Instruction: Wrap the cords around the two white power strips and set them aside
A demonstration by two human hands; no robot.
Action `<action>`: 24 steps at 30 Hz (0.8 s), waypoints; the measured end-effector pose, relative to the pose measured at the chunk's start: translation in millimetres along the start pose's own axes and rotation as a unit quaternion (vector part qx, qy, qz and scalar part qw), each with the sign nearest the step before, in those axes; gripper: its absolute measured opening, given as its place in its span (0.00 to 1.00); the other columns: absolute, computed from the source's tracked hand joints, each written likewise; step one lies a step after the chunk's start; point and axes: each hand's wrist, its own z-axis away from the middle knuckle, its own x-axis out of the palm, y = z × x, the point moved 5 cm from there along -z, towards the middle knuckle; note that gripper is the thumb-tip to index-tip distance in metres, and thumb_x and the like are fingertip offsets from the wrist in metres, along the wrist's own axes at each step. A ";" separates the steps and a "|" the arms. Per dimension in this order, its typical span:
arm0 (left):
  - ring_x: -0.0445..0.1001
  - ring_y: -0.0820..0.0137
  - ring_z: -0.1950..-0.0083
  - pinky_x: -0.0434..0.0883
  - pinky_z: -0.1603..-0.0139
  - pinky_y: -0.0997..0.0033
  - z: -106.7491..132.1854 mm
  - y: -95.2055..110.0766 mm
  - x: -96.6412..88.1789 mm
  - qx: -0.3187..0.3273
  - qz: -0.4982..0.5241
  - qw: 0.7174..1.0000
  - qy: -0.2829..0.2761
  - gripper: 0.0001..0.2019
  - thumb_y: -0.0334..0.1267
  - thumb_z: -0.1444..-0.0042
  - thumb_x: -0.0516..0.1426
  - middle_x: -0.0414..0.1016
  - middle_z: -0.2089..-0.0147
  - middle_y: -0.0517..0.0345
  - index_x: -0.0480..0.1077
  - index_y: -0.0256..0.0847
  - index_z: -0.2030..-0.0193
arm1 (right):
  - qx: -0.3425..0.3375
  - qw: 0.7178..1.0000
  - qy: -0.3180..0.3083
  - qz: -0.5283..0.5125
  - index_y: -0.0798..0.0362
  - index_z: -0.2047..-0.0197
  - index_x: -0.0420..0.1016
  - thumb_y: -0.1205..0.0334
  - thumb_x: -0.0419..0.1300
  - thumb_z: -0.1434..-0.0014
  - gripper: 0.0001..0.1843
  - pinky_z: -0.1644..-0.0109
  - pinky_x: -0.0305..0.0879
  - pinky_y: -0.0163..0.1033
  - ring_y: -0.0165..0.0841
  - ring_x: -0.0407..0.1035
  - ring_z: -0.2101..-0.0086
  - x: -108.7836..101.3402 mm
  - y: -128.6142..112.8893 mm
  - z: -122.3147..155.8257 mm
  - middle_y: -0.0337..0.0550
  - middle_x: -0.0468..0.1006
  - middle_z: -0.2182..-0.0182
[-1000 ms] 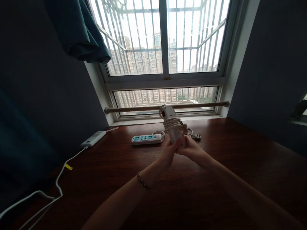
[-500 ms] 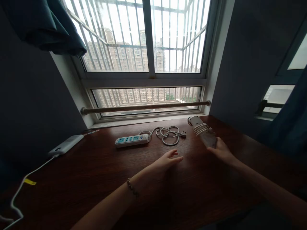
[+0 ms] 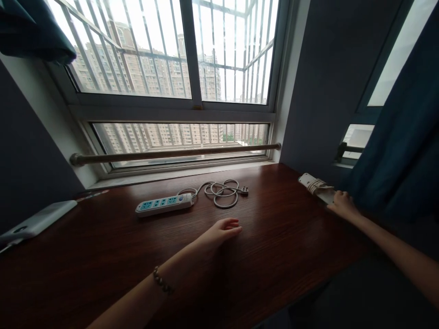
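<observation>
At the right edge of the brown wooden table (image 3: 274,219), my right hand (image 3: 343,204) grips one end of a white power strip (image 3: 307,179) with its cord wound round it. My left hand (image 3: 224,230) is held above the middle of the table with nothing in it, its fingers apart and slightly bent. Beyond it lies another white power strip (image 3: 164,204) with blue sockets. The grey cord (image 3: 224,195) of that strip lies in loose loops to its right, ending in a plug (image 3: 244,191).
A white box-like device (image 3: 41,221) with a cable sits at the table's left edge. Behind the table is a barred window with a horizontal rail (image 3: 178,154) across it. Blue curtains (image 3: 394,155) hang at the right, close to my right hand.
My right hand has carried the wound power strip rightward to the table's right edge and laid it lower. The view has turned right. My left hand stays empty over the table.
</observation>
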 end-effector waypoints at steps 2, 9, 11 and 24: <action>0.66 0.58 0.48 0.61 0.46 0.61 1.6 2.0 1.1 -0.003 -0.002 1.000 -0.002 0.30 0.48 0.60 0.62 0.68 0.49 0.42 0.64 0.32 0.53 | 0.016 1.000 -0.018 0.017 0.66 0.56 0.58 0.53 0.60 0.53 0.28 0.58 0.55 0.44 0.50 0.59 0.57 9.1 12.2 -3.1 0.63 0.63 0.61; 0.67 0.59 0.50 0.62 0.48 0.63 -0.2 -2.0 2.0 -0.004 -0.005 1.000 -0.014 0.29 0.47 0.59 0.61 0.68 0.50 0.39 0.64 0.29 0.52 | 0.014 0.997 -0.070 0.041 0.68 0.55 0.57 0.53 0.57 0.49 0.27 0.59 0.53 0.39 0.45 0.59 0.55 19.5 26.5 -10.7 0.62 0.61 0.62; 0.68 0.58 0.50 0.63 0.49 0.62 -1.8 -5.0 1.8 -0.006 -0.006 1.000 -0.015 0.29 0.47 0.59 0.62 0.69 0.51 0.39 0.64 0.29 0.53 | 0.011 0.996 -0.079 0.045 0.68 0.55 0.57 0.54 0.57 0.50 0.27 0.59 0.53 0.39 0.45 0.59 0.56 18.3 24.8 -11.1 0.61 0.61 0.61; 0.68 0.57 0.51 0.64 0.50 0.60 -4.4 -13.3 3.5 0.000 -0.018 0.999 -0.038 0.29 0.48 0.61 0.62 0.70 0.53 0.40 0.66 0.29 0.54 | 0.058 0.995 -0.021 0.084 0.69 0.51 0.54 0.53 0.49 0.43 0.26 0.57 0.51 0.45 0.51 0.56 0.57 7.0 -4.7 20.5 0.63 0.55 0.58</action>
